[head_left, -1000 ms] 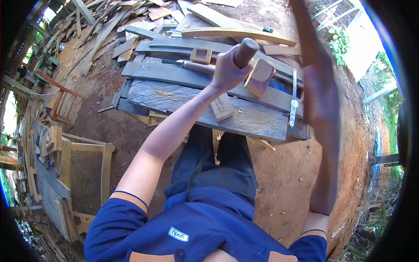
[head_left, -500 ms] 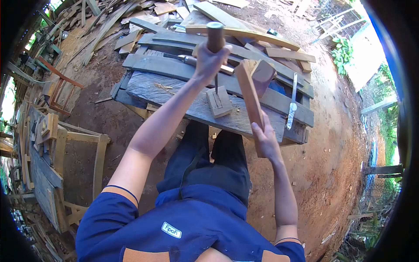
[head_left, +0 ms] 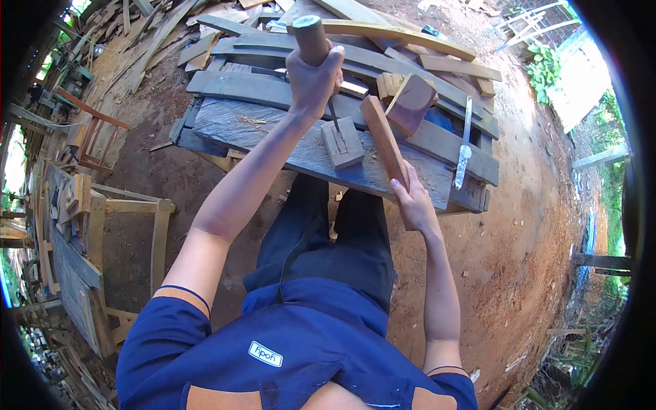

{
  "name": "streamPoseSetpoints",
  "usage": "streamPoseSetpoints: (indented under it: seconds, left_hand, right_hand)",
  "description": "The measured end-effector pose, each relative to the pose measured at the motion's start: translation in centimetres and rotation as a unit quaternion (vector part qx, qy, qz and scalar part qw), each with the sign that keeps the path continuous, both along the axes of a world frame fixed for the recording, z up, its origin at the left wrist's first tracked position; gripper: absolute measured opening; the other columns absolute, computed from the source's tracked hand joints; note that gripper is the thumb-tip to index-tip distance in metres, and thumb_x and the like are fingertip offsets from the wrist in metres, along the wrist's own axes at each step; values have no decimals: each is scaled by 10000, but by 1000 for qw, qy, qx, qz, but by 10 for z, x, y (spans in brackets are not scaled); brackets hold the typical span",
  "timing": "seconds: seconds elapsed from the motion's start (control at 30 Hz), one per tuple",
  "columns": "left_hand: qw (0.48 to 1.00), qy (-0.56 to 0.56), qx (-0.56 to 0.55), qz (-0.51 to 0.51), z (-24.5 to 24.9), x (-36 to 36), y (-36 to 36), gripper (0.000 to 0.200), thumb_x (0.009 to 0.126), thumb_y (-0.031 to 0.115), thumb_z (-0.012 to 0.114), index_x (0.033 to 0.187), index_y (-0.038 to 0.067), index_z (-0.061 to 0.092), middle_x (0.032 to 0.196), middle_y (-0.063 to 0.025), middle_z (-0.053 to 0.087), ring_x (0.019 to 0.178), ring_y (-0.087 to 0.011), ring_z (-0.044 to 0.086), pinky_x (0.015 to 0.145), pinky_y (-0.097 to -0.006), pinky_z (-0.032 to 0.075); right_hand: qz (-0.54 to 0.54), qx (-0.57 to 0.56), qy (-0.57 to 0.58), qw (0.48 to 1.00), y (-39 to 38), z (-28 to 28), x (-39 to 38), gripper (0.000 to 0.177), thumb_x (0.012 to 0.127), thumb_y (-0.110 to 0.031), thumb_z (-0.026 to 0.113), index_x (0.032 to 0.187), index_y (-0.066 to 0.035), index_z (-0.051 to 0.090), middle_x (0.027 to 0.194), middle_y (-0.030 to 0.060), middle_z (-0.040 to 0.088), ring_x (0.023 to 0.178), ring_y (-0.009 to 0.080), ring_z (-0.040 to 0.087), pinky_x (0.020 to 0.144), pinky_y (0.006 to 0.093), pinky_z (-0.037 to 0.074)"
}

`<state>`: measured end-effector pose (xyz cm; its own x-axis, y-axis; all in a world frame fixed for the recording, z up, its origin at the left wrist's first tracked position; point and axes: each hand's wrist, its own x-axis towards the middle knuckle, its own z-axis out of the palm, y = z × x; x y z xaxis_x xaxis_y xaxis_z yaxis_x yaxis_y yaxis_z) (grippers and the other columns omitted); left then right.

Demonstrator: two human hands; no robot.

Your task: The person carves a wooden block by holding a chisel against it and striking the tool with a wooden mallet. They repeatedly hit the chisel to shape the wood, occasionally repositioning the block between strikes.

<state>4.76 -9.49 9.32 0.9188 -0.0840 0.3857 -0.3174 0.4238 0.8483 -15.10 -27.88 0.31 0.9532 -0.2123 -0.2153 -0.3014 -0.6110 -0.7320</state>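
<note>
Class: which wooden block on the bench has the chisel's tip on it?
The flat grey block directly below the left hand; the reddish block sits further back to its right, clear of the chisel.

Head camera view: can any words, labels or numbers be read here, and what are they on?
"fipofi", roughly, on the white patch on the blue shirt; small letters, slightly blurred.
No other text: none shows on the chisel, the wooden bar or the bench planks.
</note>
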Motion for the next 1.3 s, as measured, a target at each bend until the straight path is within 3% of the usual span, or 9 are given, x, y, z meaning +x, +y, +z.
streamPoseSetpoints:
  seconds: [0.6, 0.77, 0.9, 1.0, 1.07, 1.13, 1.17, 1.27, 1.3]
  left_hand:
    - [992, -91, 84, 3, -12, 7, -22, 128, 848, 96, 651, 771, 57, 556, 556, 14, 526, 417, -41, 471, 395, -200, 386]
    - [982, -101, 154, 48, -10, 5, -28, 185, 755, 141, 701, 832, 11, 592, 719, -44, 616, 653, -100, 553, 612, -291, 470]
    - [975, -118, 181, 45, -8, -6, -33, 268, 736, 143, 713, 931, -6, 605, 779, -84, 645, 707, -137, 599, 692, -306, 498]
    - [968, -170, 174, 52, -8, -10, -42, 184, 784, 152, 694, 766, 25, 562, 674, -17, 571, 632, -89, 518, 602, -282, 446]
    - [965, -184, 181, 55, -6, -12, -41, 181, 776, 149, 694, 785, 19, 569, 673, -28, 574, 631, -100, 526, 603, -290, 450]
    - [961, -162, 219, 44, -7, -10, -38, 356, 729, 137, 710, 1035, -14, 609, 861, -130, 683, 788, -191, 665, 763, -329, 520]
    - [963, -156, 214, 54, -8, -8, -38, 353, 728, 135, 710, 1030, -18, 609, 858, -131, 682, 785, -189, 663, 760, -327, 520]
    - [972, -137, 186, 42, -4, -5, -37, 335, 728, 129, 711, 1009, -25, 613, 852, -133, 683, 779, -185, 662, 750, -320, 521]
    - [970, -140, 194, 45, -5, -6, -36, 337, 729, 129, 712, 1012, -26, 615, 855, -135, 685, 784, -182, 662, 752, -317, 521]
  right_hand:
    - [-1, 8, -4, 1000, -1, -7, 1, 570, 945, -388, 491, 1453, -205, 312, 1163, 298, 598, 1119, 455, 566, 940, 485, 434]
    - [13, 113, -130, 985, 1, 0, 0, 559, 953, -295, 518, 1457, -128, 343, 1187, 228, 616, 1103, 365, 599, 969, 417, 427]
    - [-119, 208, -183, 954, 20, 127, -2, 452, 993, -284, 496, 1384, -74, 411, 802, 32, 559, 633, 92, 523, 543, 237, 441]
    - [-116, 246, -362, 892, 21, 186, 5, 293, 1015, -261, 469, 1219, -51, 476, 768, 14, 552, 585, 61, 502, 520, 193, 397]
    - [-95, 168, -373, 907, 18, 201, 7, 354, 1003, -253, 486, 1281, -36, 449, 887, 101, 616, 727, 157, 601, 651, 264, 475]
    - [86, -173, -352, 916, 12, 194, 17, 429, 983, -231, 509, 1352, -31, 420, 1081, 211, 622, 984, 285, 616, 878, 366, 461]
    - [84, -40, -216, 972, 16, 197, 14, 465, 965, -197, 518, 1392, -49, 409, 1242, 274, 553, 1193, 347, 523, 1026, 412, 359]
    - [84, -75, -298, 948, 9, 214, 17, 593, 945, -335, 558, 1410, 1, 405, 1186, 177, 582, 1078, 260, 568, 969, 355, 417]
    - [3, 4, -276, 961, 17, 226, 8, 604, 929, -374, 578, 1369, 15, 439, 998, 98, 620, 801, 169, 605, 715, 292, 488]
